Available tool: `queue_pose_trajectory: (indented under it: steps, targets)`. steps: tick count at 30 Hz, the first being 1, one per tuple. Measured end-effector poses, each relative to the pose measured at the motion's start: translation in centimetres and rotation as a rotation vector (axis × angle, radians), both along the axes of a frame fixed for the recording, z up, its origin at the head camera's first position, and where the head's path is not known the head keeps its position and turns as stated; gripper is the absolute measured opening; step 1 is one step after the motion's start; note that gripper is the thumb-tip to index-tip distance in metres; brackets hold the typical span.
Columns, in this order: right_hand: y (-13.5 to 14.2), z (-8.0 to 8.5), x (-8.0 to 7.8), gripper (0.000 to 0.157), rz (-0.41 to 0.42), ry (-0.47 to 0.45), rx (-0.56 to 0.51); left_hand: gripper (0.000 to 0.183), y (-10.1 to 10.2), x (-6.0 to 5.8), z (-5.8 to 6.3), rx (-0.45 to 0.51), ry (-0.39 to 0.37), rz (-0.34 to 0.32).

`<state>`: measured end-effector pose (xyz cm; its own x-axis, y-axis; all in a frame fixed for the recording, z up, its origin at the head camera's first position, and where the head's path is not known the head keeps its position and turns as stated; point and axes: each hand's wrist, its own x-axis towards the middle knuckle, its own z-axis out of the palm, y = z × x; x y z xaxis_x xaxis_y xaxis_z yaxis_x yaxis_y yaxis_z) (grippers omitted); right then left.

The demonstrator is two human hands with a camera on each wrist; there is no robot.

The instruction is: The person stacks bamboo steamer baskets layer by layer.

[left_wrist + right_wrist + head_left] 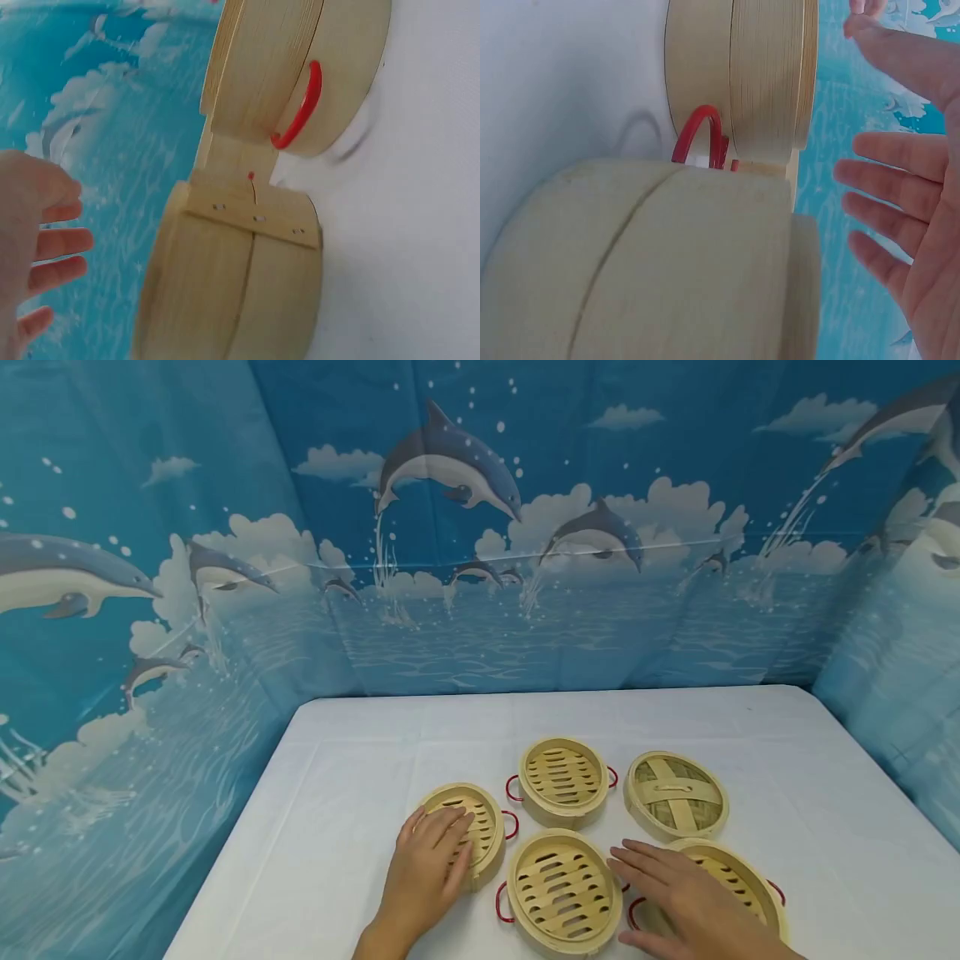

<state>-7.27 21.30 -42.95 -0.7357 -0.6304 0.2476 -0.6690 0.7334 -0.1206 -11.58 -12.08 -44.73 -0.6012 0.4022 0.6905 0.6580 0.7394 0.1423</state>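
Observation:
Over the left bamboo steamer basket (489,839) hovers my left hand (422,881), fingers extended and slightly spread. In the left wrist view that hand (41,247) is above the rim level of the baskets and grips nothing. My right hand (678,893) covers part of the front right steamer basket (753,902), its fingers reaching toward the middle basket (566,893). Seen from the right wrist, the hand (922,217) has straight, spread fingers and holds nothing. Red loop handles (697,135) stick out from the baskets' sides.
Behind the middle basket stands another slatted steamer basket (564,777) with red handles. A woven bamboo lid (677,797) lies at its right. All rest on a white-covered table (360,777), with a dolphin-print curtain (465,635) along the back and sides.

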Motion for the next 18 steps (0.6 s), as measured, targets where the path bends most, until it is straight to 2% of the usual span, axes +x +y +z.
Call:
queue_pose_trajectory:
  steps: [3, 6, 10, 12, 18]
  targets:
    - [-0.1, -0.1, 0.0, 0.063, 0.053, -0.034, -0.001, 0.023, -0.7, 0.0, -0.8, 0.083, -0.027, 0.060]
    - [-0.1, -0.4, -0.2, 0.063, 0.127, -0.030, -0.023, 0.024, -1.1, 0.2, -1.5, 0.142, -0.050, 0.122]
    - [-0.1, -1.3, -0.5, 0.061, 0.252, 0.062, -0.065, 0.031, -1.7, 0.3, -2.5, 0.199, -0.077, 0.189]
    - [-0.2, -1.7, -0.7, 0.055, 0.313, 0.112, -0.090, 0.035, -1.9, 0.3, -2.9, 0.246, -0.111, 0.226]
    - [-0.9, -2.8, -1.5, 0.039, 0.469, 0.237, -0.212, 0.037, -2.3, 0.0, -4.3, 0.517, -0.238, 0.333]
